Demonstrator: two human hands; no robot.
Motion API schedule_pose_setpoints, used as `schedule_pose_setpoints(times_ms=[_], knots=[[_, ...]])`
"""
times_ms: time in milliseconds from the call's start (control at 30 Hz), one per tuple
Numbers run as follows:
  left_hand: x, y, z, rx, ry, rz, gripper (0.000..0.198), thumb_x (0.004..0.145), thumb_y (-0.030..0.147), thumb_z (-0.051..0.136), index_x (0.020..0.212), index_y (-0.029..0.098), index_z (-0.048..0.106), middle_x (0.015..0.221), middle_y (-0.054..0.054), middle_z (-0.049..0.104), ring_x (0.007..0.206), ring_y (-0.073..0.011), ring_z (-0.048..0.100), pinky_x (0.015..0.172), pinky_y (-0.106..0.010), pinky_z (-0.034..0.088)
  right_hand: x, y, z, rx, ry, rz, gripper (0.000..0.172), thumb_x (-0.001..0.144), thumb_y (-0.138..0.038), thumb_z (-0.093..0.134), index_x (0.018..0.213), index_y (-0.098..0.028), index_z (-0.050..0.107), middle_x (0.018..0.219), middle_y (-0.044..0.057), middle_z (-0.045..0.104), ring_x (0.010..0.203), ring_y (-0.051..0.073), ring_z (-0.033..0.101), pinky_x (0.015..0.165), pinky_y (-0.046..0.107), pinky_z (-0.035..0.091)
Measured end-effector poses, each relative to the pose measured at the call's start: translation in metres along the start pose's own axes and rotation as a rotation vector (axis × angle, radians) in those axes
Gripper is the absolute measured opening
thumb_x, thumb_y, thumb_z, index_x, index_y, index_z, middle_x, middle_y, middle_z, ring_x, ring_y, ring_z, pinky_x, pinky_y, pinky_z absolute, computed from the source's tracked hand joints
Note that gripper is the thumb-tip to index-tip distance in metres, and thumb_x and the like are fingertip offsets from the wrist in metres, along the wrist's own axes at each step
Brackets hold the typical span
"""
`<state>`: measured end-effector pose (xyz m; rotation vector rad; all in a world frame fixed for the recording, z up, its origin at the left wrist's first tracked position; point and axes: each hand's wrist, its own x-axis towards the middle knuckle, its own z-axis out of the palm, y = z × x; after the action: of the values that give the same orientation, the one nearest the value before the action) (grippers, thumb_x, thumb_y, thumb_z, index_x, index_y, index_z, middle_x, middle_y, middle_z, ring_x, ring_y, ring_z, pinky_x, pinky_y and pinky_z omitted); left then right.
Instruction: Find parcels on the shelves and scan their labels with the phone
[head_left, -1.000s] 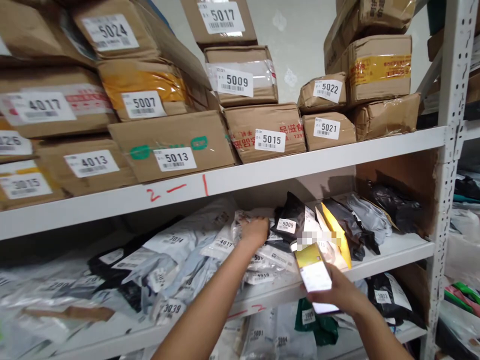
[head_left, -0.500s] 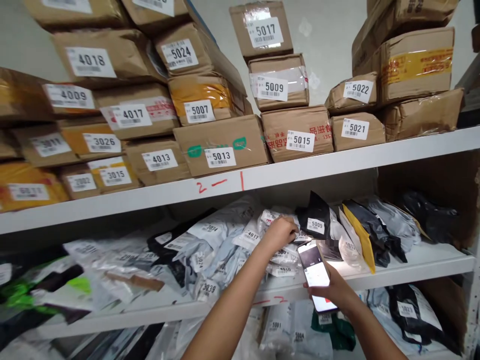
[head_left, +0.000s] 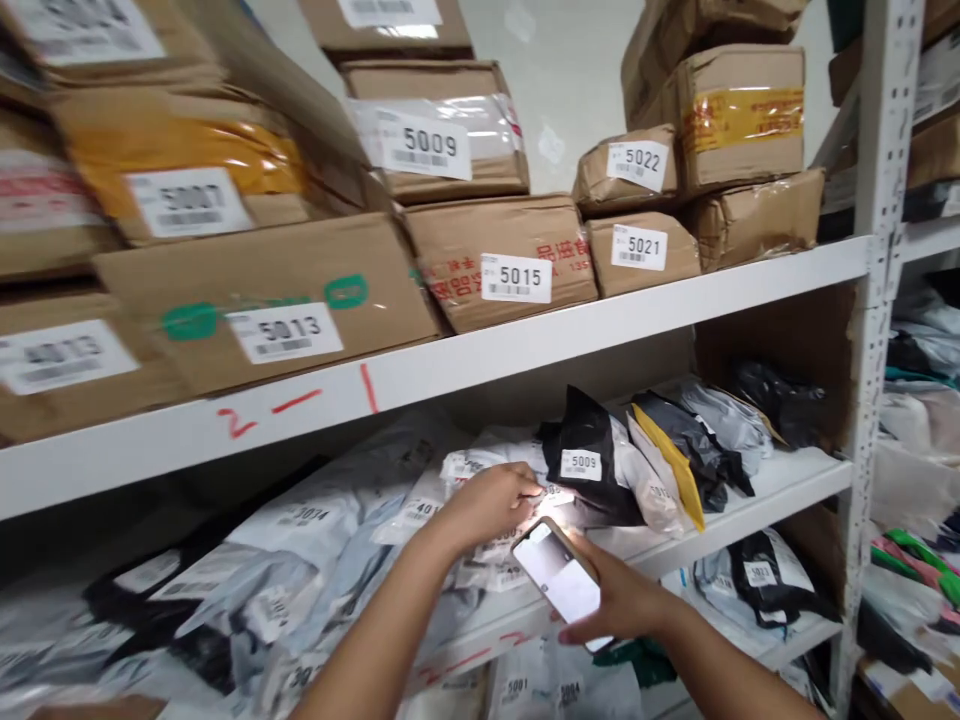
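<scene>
My right hand [head_left: 622,600] is wrapped around a smartphone [head_left: 561,580], its screen facing me and a bright light shining from behind it onto the parcels. The fingers of my left hand [head_left: 487,505] are closed at the edge of a white plastic mailer bag [head_left: 553,497], whose label is partly covered. Just right of those fingers stands a black mailer bag [head_left: 592,425] labelled 5009. Under my left wrist, more white mailers [head_left: 491,575] lie on the middle shelf, partly hidden by the hand and phone.
Cardboard boxes [head_left: 499,250] with number labels are stacked on the upper shelf [head_left: 442,365]. A yellow-edged mailer [head_left: 667,455] and dark bags stand farther right. A white upright post [head_left: 874,330] ends this rack. Several parcels [head_left: 517,680] lie on the shelf below.
The view has shifted right and closer, bringing the post and a neighbouring rack into sight. The phone has tilted and come nearer my left hand, its light now falling on the label there.
</scene>
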<state>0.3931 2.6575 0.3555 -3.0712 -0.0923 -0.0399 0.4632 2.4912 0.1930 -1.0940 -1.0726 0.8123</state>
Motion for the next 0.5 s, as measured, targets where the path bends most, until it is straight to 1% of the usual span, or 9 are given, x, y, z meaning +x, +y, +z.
schedule_pose_setpoints(times_ms=[67, 100, 167, 233, 300, 333, 400, 433, 500], knots=[[0.001, 0.009, -0.004, 0.044, 0.009, -0.077, 0.032, 0.085, 0.017, 0.041, 0.079, 0.019, 0.073, 0.089, -0.006, 0.073, 0.083, -0.0219, 0.067, 0.074, -0.030, 0.046, -0.028, -0.002, -0.010, 0.012, 0.010, 0.016, 0.103, 0.052, -0.032, 0.092, 0.143, -0.030, 0.044, 0.105, 0.005, 0.072, 0.092, 0.029, 0.070, 0.071, 0.037, 0.056], [0.004, 0.015, -0.005, 0.078, 0.063, -0.102, 0.036, 0.089, 0.022, 0.037, 0.080, 0.019, 0.072, 0.087, -0.008, 0.072, 0.083, -0.0233, 0.067, 0.075, -0.033, 0.048, -0.044, -0.002, -0.015, 0.029, 0.046, 0.013, 0.100, 0.054, -0.032, 0.091, 0.142, -0.030, 0.045, 0.101, 0.004, 0.073, 0.091, 0.029, 0.070, 0.069, 0.037, 0.057], [0.012, 0.031, -0.005, 0.151, 0.268, -0.075, 0.042, 0.093, 0.029, 0.034, 0.086, 0.016, 0.072, 0.094, -0.012, 0.071, 0.089, -0.0261, 0.066, 0.080, -0.037, 0.050, -0.074, -0.003, -0.029, 0.065, 0.153, 0.002, 0.095, 0.054, -0.032, 0.091, 0.139, -0.029, 0.049, 0.103, 0.006, 0.074, 0.092, 0.029, 0.071, 0.071, 0.039, 0.057], [0.026, 0.053, -0.001, 0.183, 0.497, 0.081, 0.041, 0.094, 0.033, 0.036, 0.100, 0.013, 0.072, 0.109, -0.015, 0.069, 0.103, -0.0273, 0.063, 0.091, -0.040, 0.050, -0.101, -0.003, -0.045, 0.130, 0.276, -0.001, 0.091, 0.051, -0.033, 0.093, 0.132, -0.025, 0.054, 0.103, 0.008, 0.075, 0.092, 0.030, 0.071, 0.075, 0.041, 0.057], [0.045, 0.078, 0.006, 0.193, 0.605, 0.283, 0.040, 0.093, 0.031, 0.042, 0.119, 0.012, 0.066, 0.126, -0.016, 0.064, 0.118, -0.0284, 0.058, 0.106, -0.046, 0.043, -0.122, -0.002, -0.060, 0.206, 0.390, -0.007, 0.082, 0.048, -0.036, 0.095, 0.121, -0.022, 0.060, 0.101, 0.010, 0.077, 0.091, 0.031, 0.073, 0.077, 0.044, 0.057], [0.054, 0.090, 0.009, 0.209, 0.597, 0.377, 0.042, 0.092, 0.027, 0.045, 0.127, 0.012, 0.062, 0.133, -0.015, 0.061, 0.125, -0.0290, 0.054, 0.112, -0.050, 0.038, -0.131, -0.001, -0.067, 0.240, 0.440, -0.015, 0.076, 0.048, -0.037, 0.095, 0.116, -0.021, 0.063, 0.100, 0.011, 0.077, 0.090, 0.032, 0.073, 0.078, 0.044, 0.057], [0.072, 0.110, 0.013, 0.224, 0.483, 0.524, 0.046, 0.088, 0.017, 0.048, 0.133, 0.017, 0.058, 0.137, -0.012, 0.060, 0.133, -0.0284, 0.049, 0.118, -0.055, 0.027, -0.147, 0.000, -0.077, 0.304, 0.538, -0.027, 0.071, 0.049, -0.039, 0.095, 0.111, -0.021, 0.065, 0.097, 0.011, 0.078, 0.087, 0.032, 0.074, 0.079, 0.045, 0.057], [0.079, 0.117, 0.014, 0.212, 0.396, 0.559, 0.044, 0.086, 0.013, 0.049, 0.128, 0.019, 0.061, 0.132, -0.009, 0.063, 0.130, -0.0269, 0.052, 0.119, -0.055, 0.026, -0.155, 0.000, -0.081, 0.334, 0.585, -0.022, 0.073, 0.050, -0.041, 0.095, 0.113, -0.021, 0.064, 0.094, 0.010, 0.079, 0.086, 0.032, 0.074, 0.080, 0.046, 0.057], [0.090, 0.123, 0.014, 0.152, 0.249, 0.539, 0.033, 0.084, 0.010, 0.051, 0.109, 0.021, 0.069, 0.112, -0.006, 0.070, 0.113, -0.0229, 0.062, 0.115, -0.048, 0.035, -0.171, 0.003, -0.086, 0.409, 0.689, 0.012, 0.083, 0.056, -0.047, 0.091, 0.128, -0.022, 0.058, 0.091, 0.009, 0.079, 0.084, 0.032, 0.075, 0.080, 0.046, 0.057]])
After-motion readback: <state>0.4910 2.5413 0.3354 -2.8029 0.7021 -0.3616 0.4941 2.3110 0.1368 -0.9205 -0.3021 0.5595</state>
